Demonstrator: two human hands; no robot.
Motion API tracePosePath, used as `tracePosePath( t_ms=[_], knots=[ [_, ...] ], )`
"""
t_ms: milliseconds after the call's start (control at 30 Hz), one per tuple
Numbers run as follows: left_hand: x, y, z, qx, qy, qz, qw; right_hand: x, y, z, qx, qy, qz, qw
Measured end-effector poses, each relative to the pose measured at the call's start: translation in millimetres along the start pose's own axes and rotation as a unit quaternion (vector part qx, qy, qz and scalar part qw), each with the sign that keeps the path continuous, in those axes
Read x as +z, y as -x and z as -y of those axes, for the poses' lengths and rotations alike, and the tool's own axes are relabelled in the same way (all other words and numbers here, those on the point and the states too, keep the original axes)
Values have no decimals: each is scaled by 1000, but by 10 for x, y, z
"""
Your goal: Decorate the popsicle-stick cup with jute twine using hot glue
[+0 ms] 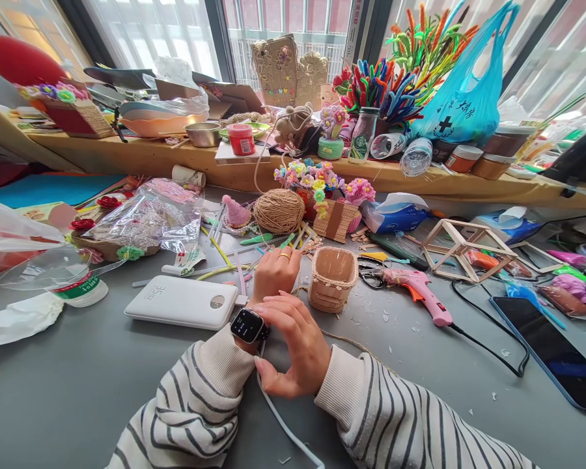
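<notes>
We see our right hand (295, 348) curled loosely around the square black smartwatch (247, 326) on our left wrist, fingertips touching its edge. Our left hand (275, 272) rests half closed, empty, beside a small stick basket (332, 279). The grey surface (78, 384) holds a white power bank (181, 302), a pink glue gun (417, 290) and a twine ball (279, 211), below a cluttered windowsill.

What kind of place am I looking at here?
Probably a home craft desk by a window: a pink hot glue gun, a ball of brown jute twine, and bright pipe cleaners standing on the wooden sill.
</notes>
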State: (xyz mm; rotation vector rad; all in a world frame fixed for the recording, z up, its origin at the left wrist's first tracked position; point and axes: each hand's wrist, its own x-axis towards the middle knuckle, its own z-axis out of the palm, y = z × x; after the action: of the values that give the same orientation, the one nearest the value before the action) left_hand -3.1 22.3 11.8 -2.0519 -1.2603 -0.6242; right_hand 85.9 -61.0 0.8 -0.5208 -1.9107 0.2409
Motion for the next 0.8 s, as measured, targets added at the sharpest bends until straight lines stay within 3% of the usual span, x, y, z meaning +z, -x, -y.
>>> tracePosePath(
  t_ms=[400,800],
  knots=[
    [4,4,2,-6,-2,-10,1000,-1,-1,3,-2,1,-5,1000],
    [-30,-3,-2,-22,27,15,999,-7,29,-10,3,2,23,1000]
  ],
)
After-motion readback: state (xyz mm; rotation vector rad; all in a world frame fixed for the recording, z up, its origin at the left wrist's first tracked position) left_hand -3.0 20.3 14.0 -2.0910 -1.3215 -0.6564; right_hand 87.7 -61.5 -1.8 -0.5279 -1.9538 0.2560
